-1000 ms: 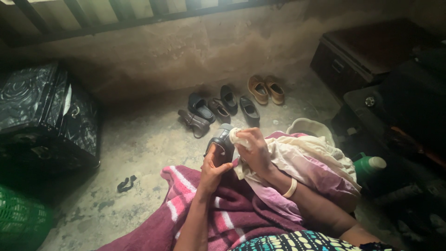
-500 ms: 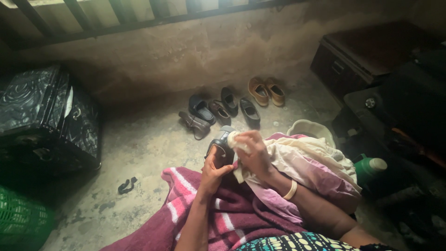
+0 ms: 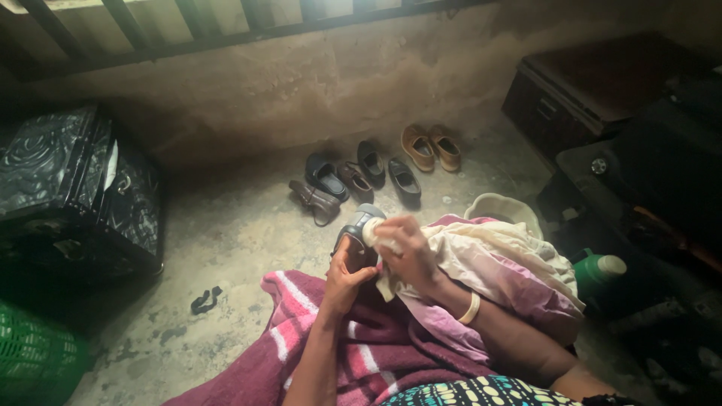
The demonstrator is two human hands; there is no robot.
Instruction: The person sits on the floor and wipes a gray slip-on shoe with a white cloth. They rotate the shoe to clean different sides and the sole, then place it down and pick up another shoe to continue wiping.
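- Dark shoe (image 3: 358, 233): held upright above the striped maroon blanket (image 3: 376, 338), left hand (image 3: 344, 280) clamped on its lower end.
- Right hand (image 3: 410, 252), closed on a pale cloth (image 3: 481, 259), presses it against the shoe's upper edge.
- Beyond the grip: bare floor (image 3: 226, 233), then a row of shoes (image 3: 368, 173) by the wall.
- Right of the grip: a cream basin (image 3: 502, 207), near.

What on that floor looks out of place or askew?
One brown shoe at the left end of the row lies tipped on its side, while the other shoes stand upright by the wall. A small dark scrap lies alone on the concrete floor, apart from everything else. Nothing looks spilled.
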